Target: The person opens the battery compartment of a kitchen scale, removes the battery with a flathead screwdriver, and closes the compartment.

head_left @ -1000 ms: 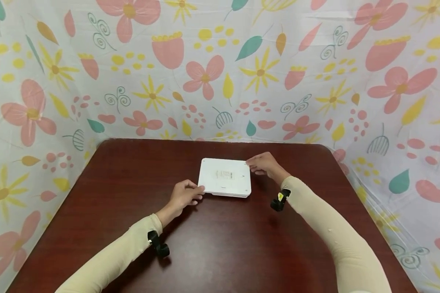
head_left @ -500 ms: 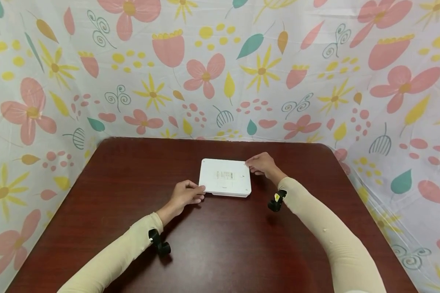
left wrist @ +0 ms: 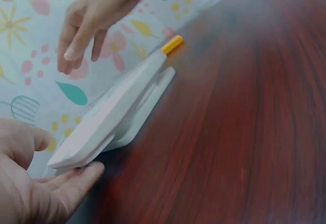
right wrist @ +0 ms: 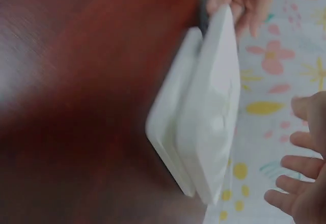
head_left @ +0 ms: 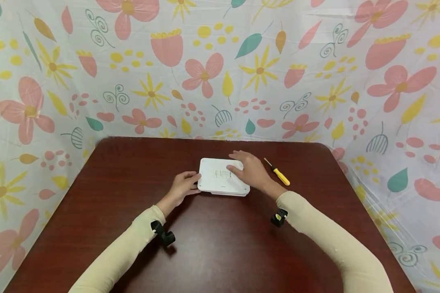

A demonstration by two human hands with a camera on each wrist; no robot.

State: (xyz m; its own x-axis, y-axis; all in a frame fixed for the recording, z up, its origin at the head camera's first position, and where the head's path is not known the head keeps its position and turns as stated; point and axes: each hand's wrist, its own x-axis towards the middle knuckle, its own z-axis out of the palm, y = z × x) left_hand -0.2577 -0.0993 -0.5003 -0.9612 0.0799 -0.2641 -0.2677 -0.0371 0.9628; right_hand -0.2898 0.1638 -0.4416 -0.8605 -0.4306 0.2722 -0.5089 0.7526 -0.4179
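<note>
my left hand [head_left: 182,186] is loose, thumb and fingers apart, with its fingers [left wrist: 79,183] touching the near edge of a flat white box [head_left: 220,180] from below. my right hand [head_left: 251,170] is wide open, fingers spread, holding nothing, up over the box's far right corner. the box sits on the brown table [head_left: 220,244], just right of my left hand and below my right. its wide top sits over a thicker part, and a small label [head_left: 223,174] faces up. it is shut, so i cannot tell what is inside. a yellow screwdriver [head_left: 281,177] lies just right of my right hand. half a second ago that hand was touching the box's far right corner, and i could not see the screwdriver. my left thumb was on the near left corner; now that hand is a bit farther up the side.
</note>
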